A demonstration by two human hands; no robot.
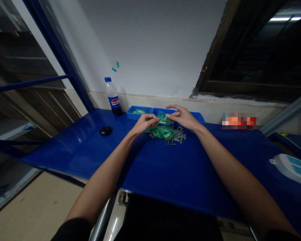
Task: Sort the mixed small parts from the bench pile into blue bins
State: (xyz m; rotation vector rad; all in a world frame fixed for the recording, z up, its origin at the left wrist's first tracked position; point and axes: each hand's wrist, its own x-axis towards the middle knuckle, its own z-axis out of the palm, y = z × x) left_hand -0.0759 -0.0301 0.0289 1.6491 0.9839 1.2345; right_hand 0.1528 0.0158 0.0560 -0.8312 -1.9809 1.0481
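Observation:
Between my two hands is a small green plastic bag with little pale pieces showing through. My left hand pinches its left edge, fingers closed. At the bag's right edge, my right hand grips with thumb and fingertips, one finger raised. Just below lies a heap of green plastic bags on the blue table. Grey metal pieces and thin screw-like parts are scattered at the heap's right and front. My hands partly hide the blue trays behind.
Blue trays line the wall, the left one holding green bags. A cola bottle and a black round object stand to the left. At right are a blurred-out red item and a white power strip.

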